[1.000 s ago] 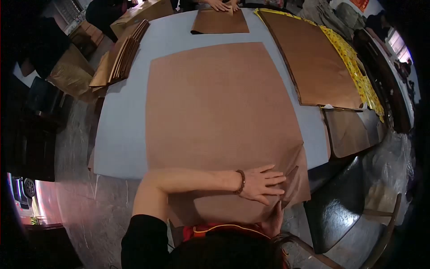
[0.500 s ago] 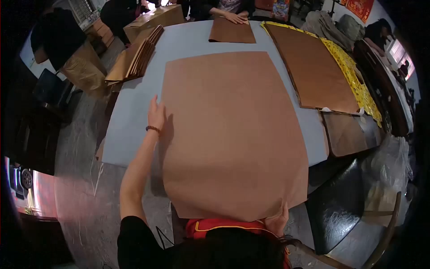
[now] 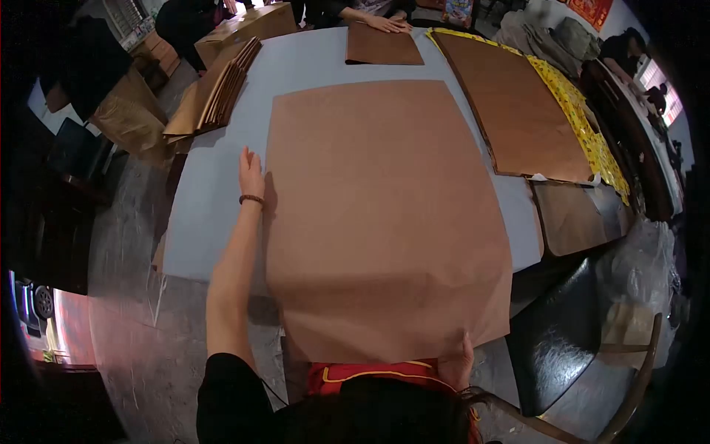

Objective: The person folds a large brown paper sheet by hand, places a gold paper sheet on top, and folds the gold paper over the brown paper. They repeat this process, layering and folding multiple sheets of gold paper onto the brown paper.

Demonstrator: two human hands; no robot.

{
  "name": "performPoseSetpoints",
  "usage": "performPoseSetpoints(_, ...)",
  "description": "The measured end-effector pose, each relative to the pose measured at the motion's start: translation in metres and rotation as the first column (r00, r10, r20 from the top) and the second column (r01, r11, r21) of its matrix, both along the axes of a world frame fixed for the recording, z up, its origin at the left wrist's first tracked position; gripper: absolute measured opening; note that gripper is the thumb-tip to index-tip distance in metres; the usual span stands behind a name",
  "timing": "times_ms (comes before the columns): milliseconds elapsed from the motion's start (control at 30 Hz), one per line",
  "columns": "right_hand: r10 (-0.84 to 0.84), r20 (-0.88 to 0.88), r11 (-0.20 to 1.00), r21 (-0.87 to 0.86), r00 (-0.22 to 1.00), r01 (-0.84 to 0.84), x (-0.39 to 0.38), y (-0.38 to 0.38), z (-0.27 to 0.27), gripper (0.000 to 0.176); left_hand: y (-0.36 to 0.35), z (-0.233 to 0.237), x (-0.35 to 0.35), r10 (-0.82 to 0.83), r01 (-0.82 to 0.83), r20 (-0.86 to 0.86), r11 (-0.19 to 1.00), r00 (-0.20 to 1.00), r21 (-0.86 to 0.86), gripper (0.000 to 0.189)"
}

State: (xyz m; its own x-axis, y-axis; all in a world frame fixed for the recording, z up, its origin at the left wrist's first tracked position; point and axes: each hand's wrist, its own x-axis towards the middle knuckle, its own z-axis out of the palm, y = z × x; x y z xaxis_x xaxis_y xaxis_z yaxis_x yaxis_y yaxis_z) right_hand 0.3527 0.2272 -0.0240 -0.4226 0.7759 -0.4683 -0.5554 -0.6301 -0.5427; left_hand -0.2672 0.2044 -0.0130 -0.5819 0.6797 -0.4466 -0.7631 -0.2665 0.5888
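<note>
A large sheet of brown paper [image 3: 384, 207] lies over the light grey table [image 3: 207, 214], its near end hanging past the table's front edge above a red cloth [image 3: 370, 370]. Beside the sheet's left edge is my left hand [image 3: 251, 176], wearing a dark bead bracelet, its fingers stretched out and holding nothing. My right hand [image 3: 457, 362] grips the sheet's near edge toward the right corner, thumb on top and the other fingers hidden underneath.
Folded brown paper [image 3: 218, 92] is stacked at the table's back left. A flat brown stack [image 3: 518, 111] on yellow wrapping [image 3: 573, 100] lies right. Across the table, a person's hands [image 3: 384, 24] rest on folded paper [image 3: 383, 46]. A black chair [image 3: 558, 340] stands at right.
My left hand has shifted slightly up and left, away from the sheet's edge. My right hand still holds the near edge, which has bent a little more.
</note>
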Motion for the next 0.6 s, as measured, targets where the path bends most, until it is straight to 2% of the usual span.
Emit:
performPoseSetpoints(33, -0.003, 0.001, 1.0, -0.001, 1.0, 0.003, 0.002, 0.001, -0.001, 0.047, 0.014, -0.002, 0.031, 0.091, -0.164, -0.439, 0.978, 0.894, -0.132, 0.057)
performPoseSetpoints(67, 0.011, -0.012, 0.999, -0.031, 1.0, -0.011, 0.003, 0.002, -0.004, 0.046, 0.023, -0.001, 0.051, 0.088, -0.362, -0.795, 0.916, 0.6, -0.171, 0.056)
performPoseSetpoints(133, 0.024, -0.026, 0.998, -0.062, 0.999, -0.025, 0.011, 0.002, -0.017, 0.044, 0.023, 0.007, 0.059, 0.097, -0.353, -0.792, 0.923, 0.603, -0.156, 0.055)
performPoseSetpoints(300, 0.03, 0.094, 0.997, -0.079, 0.995, -0.023, 0.025, 0.002, -0.04, 0.047, 0.014, 0.002, 0.047, 0.082, -0.322, -0.769, 0.932, 0.634, -0.166, 0.053)
performPoseSetpoints(367, 0.018, 0.095, 0.996, -0.083, 0.995, -0.01, 0.013, 0.001, -0.014, 0.049, 0.004, 0.002, 0.053, -0.152, -0.55, -0.958, 0.792, 0.241, -0.264, 0.046)
performPoseSetpoints(400, 0.011, 0.097, 0.996, -0.089, 0.995, -0.003, 0.008, 0.0, -0.005, 0.05, -0.006, 0.007, 0.063, -0.153, -0.556, -0.958, 0.788, 0.243, -0.266, 0.046)
performPoseSetpoints(433, 0.021, 0.095, 0.996, -0.094, 0.995, -0.012, 0.01, 0.002, -0.008, 0.05, -0.02, 0.02, 0.081, -0.35, -0.483, -0.933, 0.832, -0.079, -0.272, 0.044)
performPoseSetpoints(467, 0.046, 0.086, 0.996, -0.074, 0.995, -0.04, 0.014, 0.003, -0.013, 0.051, -0.036, 0.033, 0.1, -0.477, -0.411, -0.782, 0.857, -0.401, -0.311, 0.042)
performPoseSetpoints(500, 0.079, 0.078, 0.996, -0.057, 0.994, -0.075, 0.018, 0.005, -0.017, 0.053, -0.051, 0.048, 0.121, -0.452, -0.353, -0.681, 0.889, -0.576, -0.292, 0.042)
performPoseSetpoints(533, 0.105, 0.076, 0.993, -0.07, 0.992, -0.1, 0.021, 0.007, -0.02, 0.053, -0.066, 0.059, 0.141, -0.407, -0.29, -0.555, 0.912, -0.726, -0.29, 0.041)
performPoseSetpoints(600, 0.094, -0.019, 0.987, -0.13, 0.995, -0.096, 0.026, 0.007, -0.025, 0.055, -0.106, 0.062, 0.175, -0.415, -0.207, -0.526, 0.888, -0.743, -0.41, 0.044)
